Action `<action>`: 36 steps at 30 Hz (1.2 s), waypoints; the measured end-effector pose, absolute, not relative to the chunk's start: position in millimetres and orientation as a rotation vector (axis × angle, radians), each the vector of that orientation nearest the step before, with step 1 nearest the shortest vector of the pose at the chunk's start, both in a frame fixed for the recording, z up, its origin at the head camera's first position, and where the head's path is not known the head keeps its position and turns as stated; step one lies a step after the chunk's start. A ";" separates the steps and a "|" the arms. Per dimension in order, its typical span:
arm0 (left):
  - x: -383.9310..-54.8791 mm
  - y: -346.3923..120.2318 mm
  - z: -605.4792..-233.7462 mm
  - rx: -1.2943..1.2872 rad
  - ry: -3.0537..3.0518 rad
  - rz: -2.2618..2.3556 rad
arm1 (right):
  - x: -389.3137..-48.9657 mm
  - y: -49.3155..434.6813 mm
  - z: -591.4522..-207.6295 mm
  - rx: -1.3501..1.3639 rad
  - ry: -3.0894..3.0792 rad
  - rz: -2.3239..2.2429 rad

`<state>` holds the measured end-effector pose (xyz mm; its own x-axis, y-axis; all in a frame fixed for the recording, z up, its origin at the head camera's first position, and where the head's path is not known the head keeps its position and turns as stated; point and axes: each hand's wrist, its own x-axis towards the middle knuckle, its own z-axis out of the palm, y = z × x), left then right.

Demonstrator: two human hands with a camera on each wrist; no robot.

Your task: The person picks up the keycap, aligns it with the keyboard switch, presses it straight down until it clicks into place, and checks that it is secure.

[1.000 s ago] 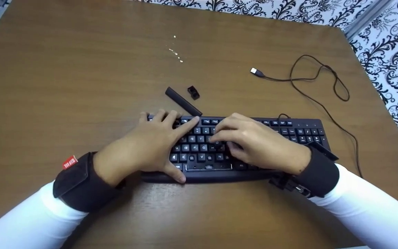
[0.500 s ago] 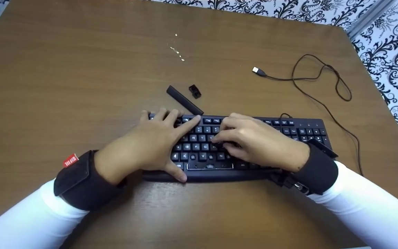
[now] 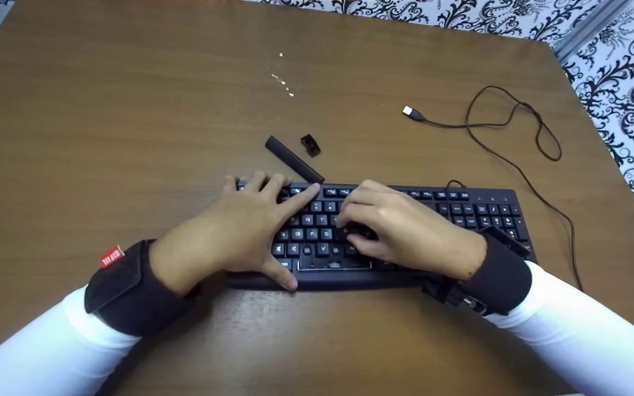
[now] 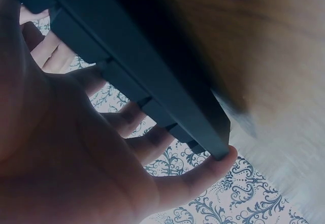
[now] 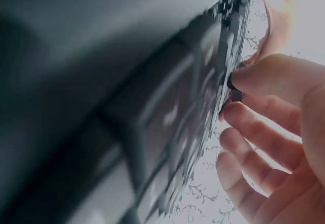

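A black keyboard (image 3: 328, 279) lies on the table with bare sockets showing among its lower letter keys and an open spacebar slot (image 3: 333, 265). Across its left end my left hand (image 3: 245, 225) rests with fingers spread, thumb over the front edge. In the left wrist view its little finger touches the keyboard's corner (image 4: 221, 148). My right hand (image 3: 399, 225) is over the middle keys, thumb and index finger pinching a small black keycap (image 5: 236, 93). The other fingers bend loosely beside it. Behind the keyboard lie a loose spacebar (image 3: 294, 159) and a small black keycap piece (image 3: 310, 146).
The keyboard's cable (image 3: 520, 170) loops over the right side of the table, ending in a USB plug (image 3: 413, 114). Several small pale bits (image 3: 282, 81) lie toward the back. Patterned wallpaper (image 3: 625, 93) borders the brown table (image 3: 130, 110).
My right hand has shifted slightly at the middle keys, its thumb moving left and down, and a dark gap opens between thumb and fingers. The left hand stays in place.
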<state>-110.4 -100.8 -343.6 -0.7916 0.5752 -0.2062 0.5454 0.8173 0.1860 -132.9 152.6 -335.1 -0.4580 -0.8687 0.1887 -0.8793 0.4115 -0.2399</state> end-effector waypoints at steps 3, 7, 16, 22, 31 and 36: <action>-110.3 -100.8 -344.5 0.862 2.748 0.175 | -130.8 147.5 -338.5 1.613 -2.593 0.518; -111.4 -100.3 -344.3 0.861 2.744 0.170 | -125.9 139.8 -340.7 1.604 -2.582 0.532; -111.3 -100.6 -344.4 0.850 2.743 0.169 | -112.3 124.5 -341.9 1.618 -2.516 0.477; -111.1 -100.9 -344.5 0.867 2.752 0.169 | -108.7 116.7 -345.4 1.629 -2.488 0.386; -111.5 -100.8 -345.4 0.863 2.746 0.178 | -111.3 112.9 -351.7 1.618 -2.507 0.354; -112.1 -100.9 -345.4 0.851 2.741 0.175 | -111.9 112.7 -352.6 1.624 -2.509 0.416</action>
